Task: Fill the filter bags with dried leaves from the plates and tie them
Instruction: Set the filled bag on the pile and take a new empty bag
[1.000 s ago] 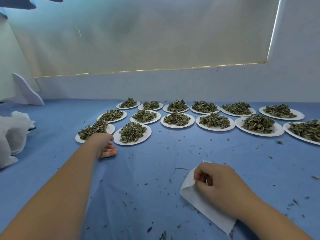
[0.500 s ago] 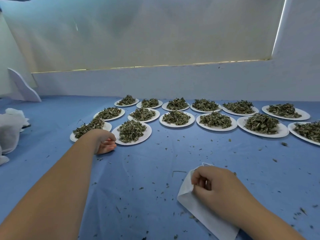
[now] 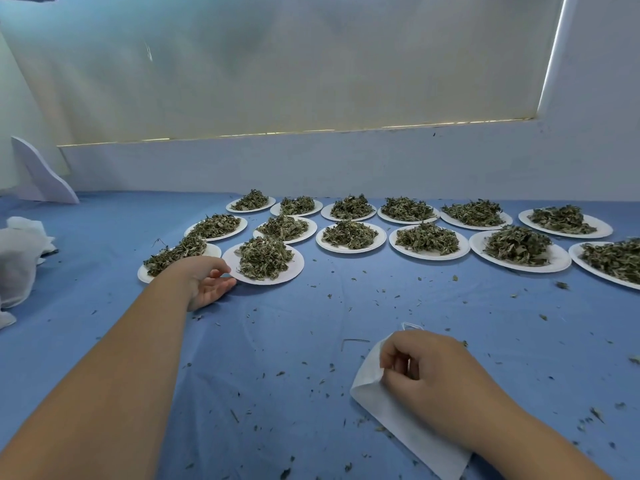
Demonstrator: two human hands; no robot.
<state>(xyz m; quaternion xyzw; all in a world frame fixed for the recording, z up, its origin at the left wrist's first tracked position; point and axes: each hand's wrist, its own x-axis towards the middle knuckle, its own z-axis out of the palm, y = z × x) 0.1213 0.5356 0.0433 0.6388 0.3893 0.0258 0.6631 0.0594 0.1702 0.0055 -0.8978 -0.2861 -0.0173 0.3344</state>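
Several white paper plates heaped with dried green leaves stand in rows on the blue cloth. My left hand (image 3: 207, 282) is at the near-left edge of the closest plate (image 3: 294, 268), its fingers at the rim with the thumb over it and the fingers below. That plate carries a heap of dried leaves (image 3: 265, 256). A flat white filter bag (image 3: 398, 420) lies near the front, and my right hand (image 3: 426, 375) pinches its upper corner. A thin white drawstring loop (image 3: 410, 325) shows past the bag's top.
A second plate (image 3: 211, 249) sits just behind my left wrist. A pile of white bags (image 3: 17, 261) lies at the far left edge. Leaf crumbs are scattered across the blue cloth (image 3: 294, 358). A white wall and a blind rise behind the plates.
My left hand has slid right from beside the leftmost plate to the rim of the closest plate. My right hand keeps its pinch on the bag.
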